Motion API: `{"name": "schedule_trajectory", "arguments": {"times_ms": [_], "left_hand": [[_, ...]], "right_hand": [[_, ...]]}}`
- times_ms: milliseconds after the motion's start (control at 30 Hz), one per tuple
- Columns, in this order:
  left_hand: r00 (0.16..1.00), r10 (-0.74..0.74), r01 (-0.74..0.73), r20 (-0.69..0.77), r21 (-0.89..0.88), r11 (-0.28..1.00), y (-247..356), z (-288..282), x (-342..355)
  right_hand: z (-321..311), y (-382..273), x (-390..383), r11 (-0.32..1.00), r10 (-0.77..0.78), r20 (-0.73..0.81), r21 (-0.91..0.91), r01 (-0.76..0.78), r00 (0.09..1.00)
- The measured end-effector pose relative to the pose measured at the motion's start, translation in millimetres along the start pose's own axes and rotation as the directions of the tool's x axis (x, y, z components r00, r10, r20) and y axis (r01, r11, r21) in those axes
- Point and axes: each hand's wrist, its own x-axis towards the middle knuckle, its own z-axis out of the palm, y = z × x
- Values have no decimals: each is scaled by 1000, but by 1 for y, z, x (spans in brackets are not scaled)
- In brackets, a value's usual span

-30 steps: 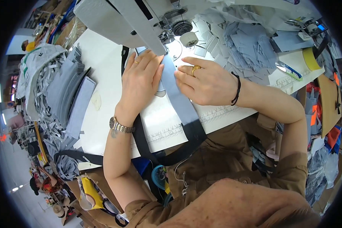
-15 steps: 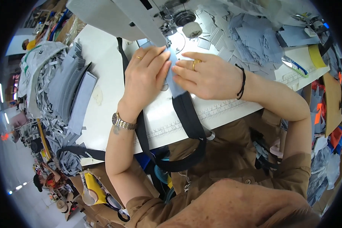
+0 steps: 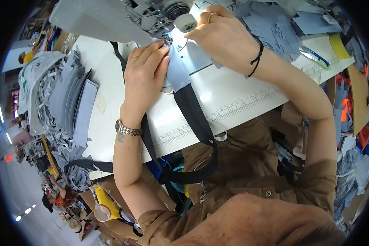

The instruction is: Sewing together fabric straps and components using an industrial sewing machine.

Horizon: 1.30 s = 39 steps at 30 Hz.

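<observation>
My left hand (image 3: 145,74) rests beside the needle area of a white sewing machine (image 3: 106,20). Its bent fingers and thumb hold the edge of a light blue-grey fabric strip (image 3: 177,74) close to the presser foot (image 3: 168,37). A black webbing strap (image 3: 191,108) joins the strip's near end and loops down over the table's front edge. Beyond the strip, my right hand (image 3: 225,37) reaches over the small cut pieces, right of the machine's round knob (image 3: 185,23). Its fingers are curled in and closed; whatever they grip is hidden.
Stacked grey fabric panels (image 3: 65,98) and a bag of scraps (image 3: 39,78) lie at the left. More grey pieces (image 3: 270,30) are heaped at the far right, near scissors (image 3: 315,57) and a yellow tape roll (image 3: 339,48). A ruler scale (image 3: 242,100) runs along the table's front edge.
My right hand has left the fabric strip and moved away to the far right, over the cut pieces, its fingers curling. My left hand stays at the strip. The whole view has shifted slightly.
</observation>
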Motion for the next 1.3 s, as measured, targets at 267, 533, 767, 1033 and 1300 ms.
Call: {"name": "schedule_trajectory", "arguments": {"times_ms": [267,533,767,1033,1300], "left_hand": [[999,8,-11,45,57,998,4,-2,1],[998,-26,24,65,31,999,6,-1,3],[999,33,-31,-31,59,998,5,-1,-2],[989,144,-144,-25,8,990,6,-12,-2],[975,223,-223,9,45,974,6,-13,-6]], "right_hand": [[-10,-1,-2,989,-128,-123,51,135,984],[3,-9,-3,996,13,-54,91,-8,998],[8,-19,9,856,61,4,515,-54,998],[-1,-11,-2,846,-320,-144,401,351,936],[-18,-20,-6,776,-417,-83,486,402,905]]}}
